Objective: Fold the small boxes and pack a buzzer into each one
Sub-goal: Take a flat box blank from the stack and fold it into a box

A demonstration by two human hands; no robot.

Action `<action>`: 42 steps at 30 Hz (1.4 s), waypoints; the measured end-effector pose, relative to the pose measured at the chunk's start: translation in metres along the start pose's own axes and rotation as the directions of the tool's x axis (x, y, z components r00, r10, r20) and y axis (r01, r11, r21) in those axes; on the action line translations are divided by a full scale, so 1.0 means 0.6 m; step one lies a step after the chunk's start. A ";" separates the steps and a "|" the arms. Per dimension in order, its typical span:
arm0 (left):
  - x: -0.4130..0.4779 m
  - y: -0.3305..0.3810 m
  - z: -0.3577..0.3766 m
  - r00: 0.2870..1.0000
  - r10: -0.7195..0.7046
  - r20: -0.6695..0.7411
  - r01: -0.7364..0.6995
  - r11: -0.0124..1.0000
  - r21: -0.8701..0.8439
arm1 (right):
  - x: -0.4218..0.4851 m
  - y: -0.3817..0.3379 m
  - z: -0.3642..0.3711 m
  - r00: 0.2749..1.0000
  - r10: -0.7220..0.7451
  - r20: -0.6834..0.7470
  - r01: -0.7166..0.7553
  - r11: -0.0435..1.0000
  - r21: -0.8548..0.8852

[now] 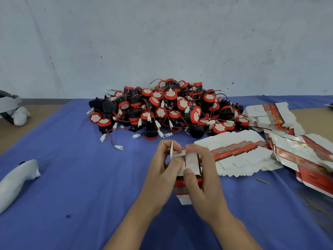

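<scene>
A small red-and-white cardboard box is held up over the blue cloth near the middle of the view. My left hand grips its left side, and a white end flap stands up by the fingers. My right hand grips the right side, thumb pressed on the front face and fingers over the top flaps. The box's inside is hidden. Behind the hands lies a big pile of black-and-red buzzers with red wires and white plugs.
Flat unfolded box blanks lie fanned out right of the hands, with more stacks further right. A white padded object lies at the left edge. The blue cloth covers the table; a grey wall stands behind.
</scene>
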State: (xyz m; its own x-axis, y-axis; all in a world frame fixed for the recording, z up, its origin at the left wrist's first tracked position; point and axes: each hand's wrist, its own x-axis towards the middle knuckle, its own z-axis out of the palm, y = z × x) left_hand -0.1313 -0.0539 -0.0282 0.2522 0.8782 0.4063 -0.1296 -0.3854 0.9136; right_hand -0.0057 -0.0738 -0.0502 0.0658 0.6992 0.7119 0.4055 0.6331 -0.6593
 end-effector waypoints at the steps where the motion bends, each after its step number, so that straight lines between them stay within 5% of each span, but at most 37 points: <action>1: 0.000 -0.001 0.000 1.000 0.013 -0.003 -0.013 1.000 0.016 | 0.000 0.000 0.000 1.000 -0.005 0.001 0.005 1.000 -0.020; 8: 0.001 -0.009 0.004 0.999 0.036 0.002 -0.036 0.998 0.054 | 0.009 -0.007 -0.004 0.989 -0.131 -0.071 0.121 0.984 -0.133; 14: 0.017 0.007 0.007 0.926 -0.358 0.123 0.378 0.875 -0.303 | 0.009 0.007 -0.011 0.977 -0.169 -0.129 0.131 0.956 -0.261; 19: 0.018 0.004 0.002 0.876 -0.389 0.286 0.478 0.782 -0.399 | 0.012 0.012 -0.009 0.973 -0.201 -0.113 0.161 0.942 -0.295; 23: 0.015 -0.005 -0.001 0.876 -0.351 0.331 0.452 0.838 -0.306 | 0.005 0.013 -0.007 0.974 -0.213 -0.078 0.179 0.934 -0.311; 31: 0.011 -0.020 0.015 0.957 -0.234 0.171 0.254 0.961 -0.106 | 0.007 0.010 -0.004 0.970 -0.245 -0.005 0.227 0.907 -0.354; 39: 0.018 -0.015 0.004 0.910 -0.344 0.233 0.402 0.872 -0.280 | 0.009 0.016 -0.003 0.959 -0.276 -0.062 0.241 0.914 -0.327; 42: 0.015 -0.018 0.003 0.917 -0.326 0.231 0.374 0.903 -0.211 | 0.009 0.018 -0.003 0.957 -0.286 -0.053 0.256 0.914 -0.316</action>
State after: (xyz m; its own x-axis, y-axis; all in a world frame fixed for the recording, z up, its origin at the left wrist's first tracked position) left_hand -0.1259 -0.0426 -0.0343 0.4952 0.8652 0.0784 -0.2250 0.0406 0.9735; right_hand 0.0009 -0.0637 -0.0532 -0.0045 0.4701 0.8826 0.6753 0.6524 -0.3440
